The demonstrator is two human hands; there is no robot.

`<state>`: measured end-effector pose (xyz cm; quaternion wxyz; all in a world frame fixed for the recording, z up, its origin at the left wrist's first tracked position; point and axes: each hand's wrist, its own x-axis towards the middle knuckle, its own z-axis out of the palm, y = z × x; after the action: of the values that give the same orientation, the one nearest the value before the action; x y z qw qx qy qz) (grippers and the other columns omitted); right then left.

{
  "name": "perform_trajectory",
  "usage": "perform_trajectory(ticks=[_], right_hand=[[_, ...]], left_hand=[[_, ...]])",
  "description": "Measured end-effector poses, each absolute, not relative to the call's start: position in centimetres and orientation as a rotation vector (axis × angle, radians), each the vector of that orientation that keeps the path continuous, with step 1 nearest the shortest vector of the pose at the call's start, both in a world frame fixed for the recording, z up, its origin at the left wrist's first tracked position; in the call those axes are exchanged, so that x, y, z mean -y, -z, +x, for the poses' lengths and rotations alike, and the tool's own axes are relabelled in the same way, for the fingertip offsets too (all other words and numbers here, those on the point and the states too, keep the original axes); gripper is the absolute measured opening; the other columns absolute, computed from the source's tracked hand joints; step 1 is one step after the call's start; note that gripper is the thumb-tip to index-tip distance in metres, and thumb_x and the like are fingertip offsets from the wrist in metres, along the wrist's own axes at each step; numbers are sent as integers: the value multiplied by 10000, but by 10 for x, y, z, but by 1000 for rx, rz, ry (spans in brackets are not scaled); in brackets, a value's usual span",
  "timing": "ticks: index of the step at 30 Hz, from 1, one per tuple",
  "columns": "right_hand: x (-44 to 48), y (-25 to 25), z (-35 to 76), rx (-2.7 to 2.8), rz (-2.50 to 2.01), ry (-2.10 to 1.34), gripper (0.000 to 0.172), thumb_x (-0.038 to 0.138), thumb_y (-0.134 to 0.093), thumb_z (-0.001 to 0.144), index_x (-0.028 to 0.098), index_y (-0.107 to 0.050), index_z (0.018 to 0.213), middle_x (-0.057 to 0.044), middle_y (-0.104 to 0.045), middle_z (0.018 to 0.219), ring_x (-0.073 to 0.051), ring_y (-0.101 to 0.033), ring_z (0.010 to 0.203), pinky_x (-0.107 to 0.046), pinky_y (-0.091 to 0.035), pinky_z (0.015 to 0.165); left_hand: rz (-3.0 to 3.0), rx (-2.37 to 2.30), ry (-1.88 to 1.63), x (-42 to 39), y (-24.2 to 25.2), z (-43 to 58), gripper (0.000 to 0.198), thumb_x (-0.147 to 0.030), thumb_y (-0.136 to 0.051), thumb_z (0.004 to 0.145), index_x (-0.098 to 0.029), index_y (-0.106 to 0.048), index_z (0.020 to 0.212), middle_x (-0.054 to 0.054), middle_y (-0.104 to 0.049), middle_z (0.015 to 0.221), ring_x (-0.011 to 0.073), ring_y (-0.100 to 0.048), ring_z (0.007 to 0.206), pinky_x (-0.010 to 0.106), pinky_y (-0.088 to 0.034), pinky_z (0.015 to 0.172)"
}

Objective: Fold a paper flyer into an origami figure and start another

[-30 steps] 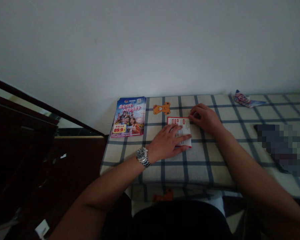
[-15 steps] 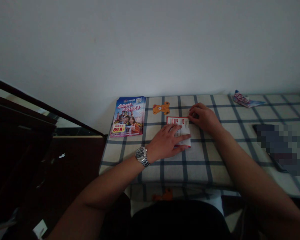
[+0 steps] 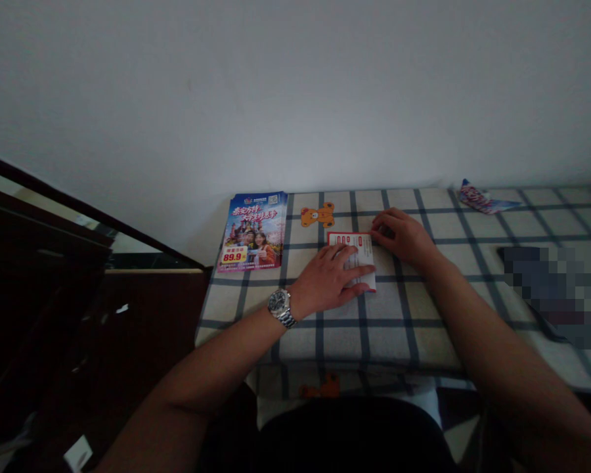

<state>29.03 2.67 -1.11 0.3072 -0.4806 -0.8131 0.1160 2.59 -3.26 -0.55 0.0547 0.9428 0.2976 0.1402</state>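
Note:
A small folded leaflet (image 3: 366, 251), white with red edges and print, lies on the checked tablecloth (image 3: 359, 338). My left hand (image 3: 325, 279) rests across it, palm down and fingers spread, covering its left and lower parts. At the upper right corner of the leaflet, the thumb and fingertips of my right hand (image 3: 398, 235) come together in a pinch on its edge. A metal watch (image 3: 280, 305) is on my left wrist.
A stack of colourful flyers (image 3: 251, 230) lies at the table's left end. Against the wall at right sits a folded printed paper (image 3: 482, 199). A dark flat object (image 3: 526, 276), partly pixelated, lies to the right of my right forearm. Beyond the table rises a pale wall (image 3: 295, 92).

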Motion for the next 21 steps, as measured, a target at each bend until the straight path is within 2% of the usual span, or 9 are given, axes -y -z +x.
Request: perform_trajectory(ticks=[8, 14, 21], right_hand=[[-23, 12, 291, 2209, -1212, -361, 134, 332, -661, 976, 240, -740, 1032, -103, -683, 1140, -236, -714, 855, -416, -616, 790], [-22, 12, 288, 2270, -1094, -363, 164, 296, -649, 984, 249, -751, 1103, -121, -697, 1165, -297, -704, 1080, -487, -596, 963], [-20, 12, 285, 2293, -1069, -373, 172, 279, -644, 983, 251, -758, 1109, -121, -703, 1170, -294, -697, 1089, -500, -585, 979]], left_hand=[[2840, -982, -421, 25, 5, 19, 492, -574, -441, 1091, -372, -586, 1516, 97, -478, 1545, 322, -442, 1425, 538, -392, 1218], [2847, -1051, -432, 18, 5, 16, 481, -536, -407, 1112, -340, -591, 1511, 102, -505, 1522, 300, -475, 1397, 521, -401, 1204], [2786, -1132, -465, 17, 0, 16, 503, -541, -341, 1127, -342, -565, 1532, 87, -557, 1478, 287, -511, 1351, 509, -437, 1152]])
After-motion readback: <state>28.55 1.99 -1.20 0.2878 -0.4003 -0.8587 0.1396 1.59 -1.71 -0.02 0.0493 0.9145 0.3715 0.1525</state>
